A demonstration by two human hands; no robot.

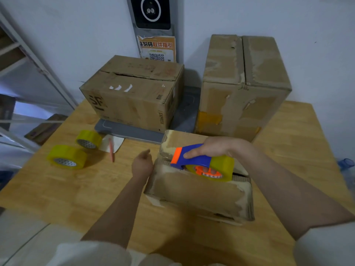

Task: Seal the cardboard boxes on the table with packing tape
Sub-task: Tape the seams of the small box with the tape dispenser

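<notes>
A worn, scuffed cardboard box (199, 187) sits nearest on the wooden table (57, 189). The right hand (215, 148) grips a blue-orange plastic tape dispenser (201, 162) on its seam; the left hand (142, 164), fingers loosely curled, touches the box's side. Two glossy yellow tape rolls (67, 157) lie left.

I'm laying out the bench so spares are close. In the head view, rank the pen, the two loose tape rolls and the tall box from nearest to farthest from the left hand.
From the left hand:
1. Pen, just to its left.
2. Far tape roll, left and farther back.
3. Near tape roll, farthest left.
4. Tall box, back right, against the wall.
</notes>
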